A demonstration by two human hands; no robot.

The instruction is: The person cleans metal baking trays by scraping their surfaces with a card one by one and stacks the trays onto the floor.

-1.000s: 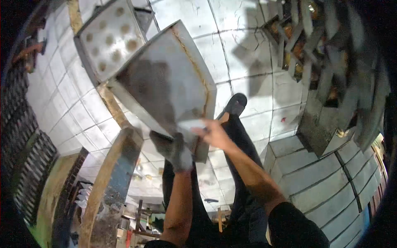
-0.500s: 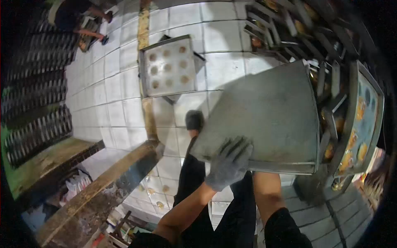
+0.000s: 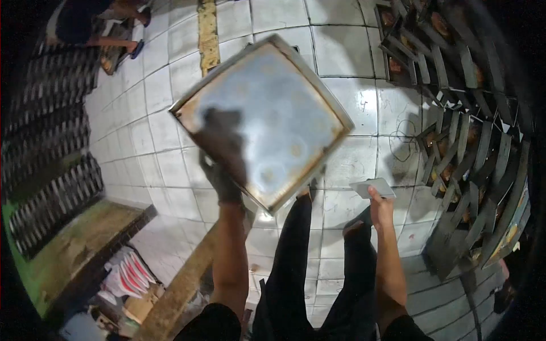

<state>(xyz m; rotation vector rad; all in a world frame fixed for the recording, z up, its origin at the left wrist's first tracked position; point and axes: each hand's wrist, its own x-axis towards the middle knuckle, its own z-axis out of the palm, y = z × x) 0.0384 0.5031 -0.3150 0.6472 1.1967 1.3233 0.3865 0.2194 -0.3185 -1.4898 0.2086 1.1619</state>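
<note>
A square metal baking tray (image 3: 284, 96), browned along its rim, hangs tilted in front of me with its inner face toward me. My left hand (image 3: 220, 181), in a dark glove, is closed on the tray's lower-left edge; its fingertips are partly hidden. A dark shadow falls across the tray's left part. Lower right, my bare right hand (image 3: 381, 209) pinches a flat grey scraper (image 3: 384, 186) between thumb and fingers, apart from the tray.
Racks of slanted metal trays (image 3: 455, 165) with golden-brown items stand at the right. Dark ridged stacks (image 3: 51, 131) line the left side, above a worn ledge (image 3: 96, 227). A wooden beam (image 3: 182, 278) lies lower left. Another person (image 3: 85, 23) is at the upper left.
The tray has moved left and turned from its underside to its inner face. My right hand has come into view with the scraper. The tray of round pieces on the floor is now hidden.
</note>
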